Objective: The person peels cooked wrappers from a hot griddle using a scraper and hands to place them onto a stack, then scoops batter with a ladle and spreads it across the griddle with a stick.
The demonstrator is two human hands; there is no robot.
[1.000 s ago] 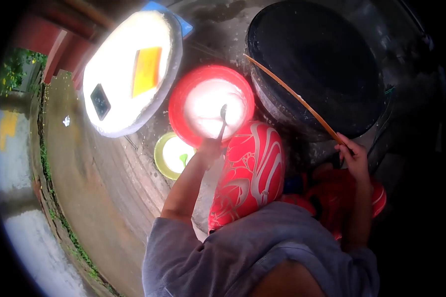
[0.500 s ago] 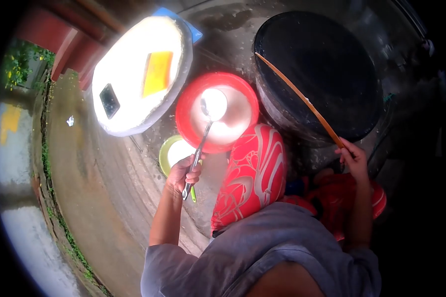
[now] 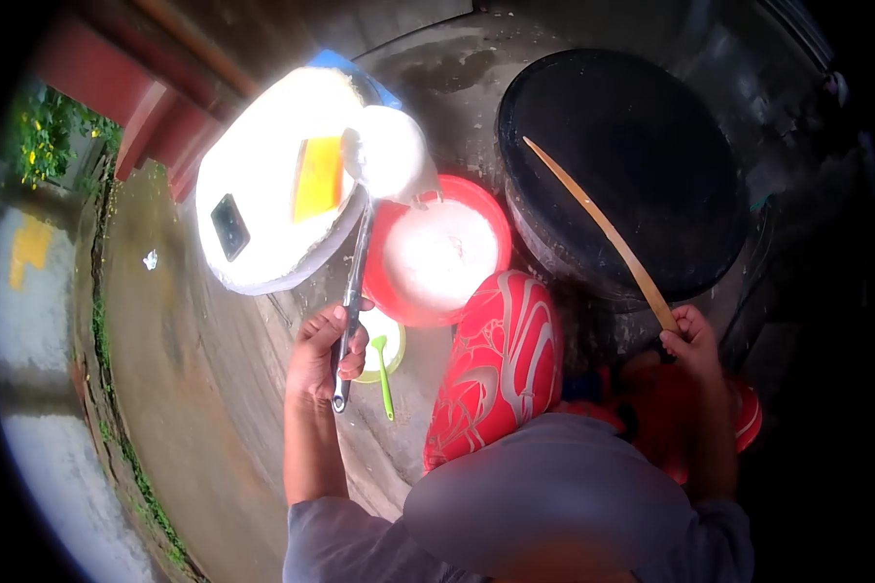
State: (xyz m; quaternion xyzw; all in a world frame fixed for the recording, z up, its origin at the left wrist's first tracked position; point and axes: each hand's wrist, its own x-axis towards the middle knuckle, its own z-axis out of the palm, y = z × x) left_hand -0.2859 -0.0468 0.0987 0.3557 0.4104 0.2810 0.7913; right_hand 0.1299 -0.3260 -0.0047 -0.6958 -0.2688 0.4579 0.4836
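My left hand (image 3: 329,350) is closed around the handle of a ladle (image 3: 358,255). The ladle's round bowl, bright white with glare, is raised over the far left rim of a red basin (image 3: 504,228). Whitish liquid (image 3: 442,248) fills the basin, and drips hang below the ladle. In my right hand (image 3: 692,335) is the end of a long, thin, curved wooden spatula (image 3: 608,228). Its tip lies over a large round black griddle (image 3: 642,146); I cannot tell if they touch. Near my left hand, a light green bowl (image 3: 401,360) holds something white, with a green spoon (image 3: 385,384) at it.
A round white-topped stand (image 3: 262,160) at the left bears a phone (image 3: 229,226) and a yellow flat object (image 3: 319,177). Something blue (image 3: 360,78) shows behind it. My knee in red patterned cloth (image 3: 501,360) is close to the basin.
My left hand has lifted the ladle out of the basin, up and to the left, and it drips. The wooden spatula's tip has shifted slightly right and nearer to me.
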